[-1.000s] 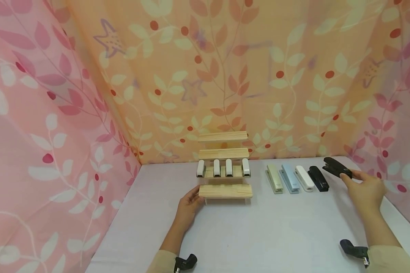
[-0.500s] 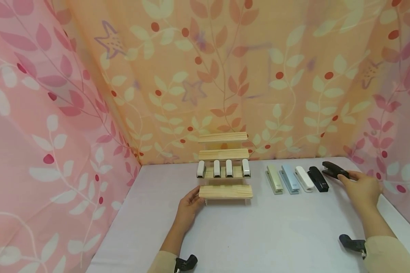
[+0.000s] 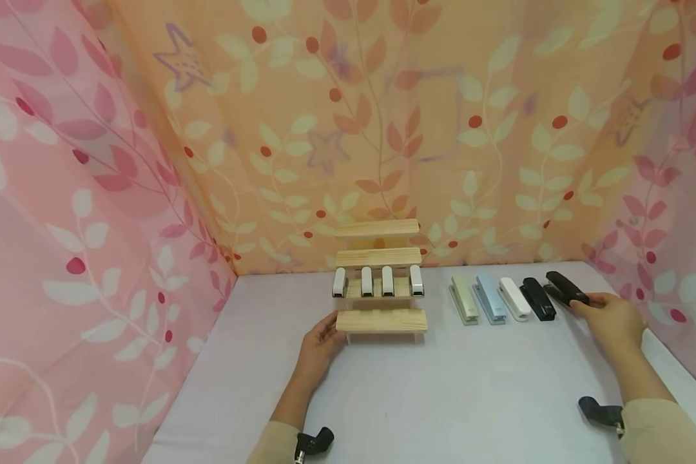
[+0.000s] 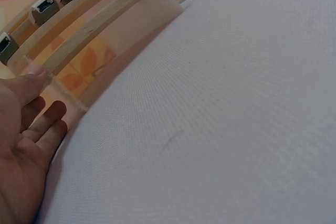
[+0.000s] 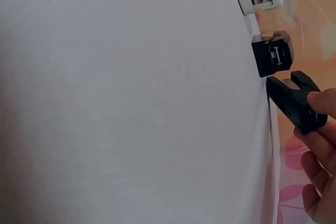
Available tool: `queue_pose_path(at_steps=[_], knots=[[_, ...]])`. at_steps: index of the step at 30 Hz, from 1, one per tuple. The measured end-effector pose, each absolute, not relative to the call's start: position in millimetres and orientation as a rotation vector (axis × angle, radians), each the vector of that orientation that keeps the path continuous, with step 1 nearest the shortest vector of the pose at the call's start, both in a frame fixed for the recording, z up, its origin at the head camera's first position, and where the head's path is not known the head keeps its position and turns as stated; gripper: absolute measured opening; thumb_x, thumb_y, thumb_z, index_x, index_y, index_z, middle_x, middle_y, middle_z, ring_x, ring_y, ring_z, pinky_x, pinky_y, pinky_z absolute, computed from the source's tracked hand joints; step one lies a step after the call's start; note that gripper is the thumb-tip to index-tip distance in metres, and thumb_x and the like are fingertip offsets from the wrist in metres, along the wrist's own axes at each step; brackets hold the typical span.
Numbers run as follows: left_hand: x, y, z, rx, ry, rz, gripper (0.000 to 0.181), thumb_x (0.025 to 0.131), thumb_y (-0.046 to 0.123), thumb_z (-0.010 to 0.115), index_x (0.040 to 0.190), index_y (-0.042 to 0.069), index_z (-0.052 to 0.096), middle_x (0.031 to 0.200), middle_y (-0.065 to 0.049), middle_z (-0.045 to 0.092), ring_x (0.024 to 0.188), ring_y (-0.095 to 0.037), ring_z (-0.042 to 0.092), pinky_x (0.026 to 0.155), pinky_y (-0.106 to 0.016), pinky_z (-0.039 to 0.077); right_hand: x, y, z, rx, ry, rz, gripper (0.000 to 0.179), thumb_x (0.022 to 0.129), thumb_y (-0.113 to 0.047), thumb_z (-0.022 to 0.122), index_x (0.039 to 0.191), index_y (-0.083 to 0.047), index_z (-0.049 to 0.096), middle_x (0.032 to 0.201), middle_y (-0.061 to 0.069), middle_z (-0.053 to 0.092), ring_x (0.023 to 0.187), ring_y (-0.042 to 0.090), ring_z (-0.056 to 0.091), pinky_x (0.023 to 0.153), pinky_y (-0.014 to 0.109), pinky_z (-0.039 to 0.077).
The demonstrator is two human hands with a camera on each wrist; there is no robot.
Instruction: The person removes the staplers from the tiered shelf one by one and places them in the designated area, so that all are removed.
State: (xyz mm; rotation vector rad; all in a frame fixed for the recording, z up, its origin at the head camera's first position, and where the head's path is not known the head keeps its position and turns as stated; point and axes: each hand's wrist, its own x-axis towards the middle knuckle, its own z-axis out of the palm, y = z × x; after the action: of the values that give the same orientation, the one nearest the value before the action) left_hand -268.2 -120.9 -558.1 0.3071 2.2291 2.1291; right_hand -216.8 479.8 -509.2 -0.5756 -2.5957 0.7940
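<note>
In the head view a tiered wooden shelf rack (image 3: 381, 321) with clear side supports stands at mid-table. My left hand (image 3: 320, 348) holds its left side near the lowest step; in the left wrist view the thumb (image 4: 32, 80) lies against the clear side panel (image 4: 68, 95). Several small white staplers (image 3: 387, 281) sit on the second step up. At the right, my right hand (image 3: 615, 322) pinches the rear end of a black stapler (image 3: 565, 288), thumb on one side and fingers on the other. Its front end tilts up in the head view. Whether it touches the table is unclear.
Left of the held stapler a row lies on the white table (image 3: 429, 399): a black stapler (image 3: 539, 299), a white stapler (image 3: 515, 299), a light blue stapler (image 3: 490, 299) and a pale green stapler (image 3: 464, 300). Patterned curtains (image 3: 383, 129) enclose the back and sides.
My right hand has shifted slightly left and lower with the black stapler, bringing it nearer the table and the row. My left hand stays at the rack. The head view has tilted a little.
</note>
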Motion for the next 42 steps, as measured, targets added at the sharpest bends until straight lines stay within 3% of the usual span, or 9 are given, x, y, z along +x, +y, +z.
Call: queue_pose_path(at_steps=[10, 28, 34, 42], knots=[[-271, -121, -553, 0.32, 2.209, 2.161, 0.062, 0.095, 0.024, 0.075, 0.151, 0.013, 0.051, 0.148, -0.009, 0.057, 0.13, -0.024, 0.06, 0.101, -0.019, 0.053, -216, 481, -508, -0.542, -2.677, 0.742, 0.055, 0.094, -0.041, 0.073, 0.117, 0.008, 0.064, 0.108, 0.031, 0.069, 0.102, 0.054, 0.054, 0.081, 0.066, 0.029], [-268, -120, -559, 0.296, 2.184, 2.172, 0.063, 0.094, 0.022, 0.075, 0.151, 0.01, 0.05, 0.151, -0.011, 0.054, 0.129, -0.024, 0.06, 0.1, -0.019, 0.053, -208, 485, -518, -0.496, -2.752, 0.671, 0.049, 0.089, -0.036, 0.079, 0.107, 0.008, 0.066, 0.098, 0.029, 0.069, 0.092, 0.05, 0.057, 0.075, 0.063, 0.029], [-266, -119, -558, 0.285, 2.205, 2.152, 0.063, 0.094, 0.024, 0.075, 0.15, 0.01, 0.051, 0.149, -0.011, 0.055, 0.128, -0.023, 0.06, 0.1, -0.02, 0.054, -203, 485, -514, -0.53, -2.785, 0.687, 0.057, 0.09, -0.041, 0.077, 0.113, 0.009, 0.063, 0.105, 0.031, 0.068, 0.095, 0.052, 0.056, 0.074, 0.06, 0.032], [-267, -120, -559, 0.288, 2.213, 2.153, 0.061, 0.095, 0.022, 0.075, 0.15, 0.012, 0.052, 0.149, -0.009, 0.056, 0.129, -0.023, 0.06, 0.1, -0.019, 0.053, -194, 469, -496, -0.582, -2.716, 0.793, 0.069, 0.099, -0.05, 0.061, 0.134, 0.009, 0.054, 0.131, 0.038, 0.055, 0.113, 0.057, 0.05, 0.084, 0.066, 0.039]])
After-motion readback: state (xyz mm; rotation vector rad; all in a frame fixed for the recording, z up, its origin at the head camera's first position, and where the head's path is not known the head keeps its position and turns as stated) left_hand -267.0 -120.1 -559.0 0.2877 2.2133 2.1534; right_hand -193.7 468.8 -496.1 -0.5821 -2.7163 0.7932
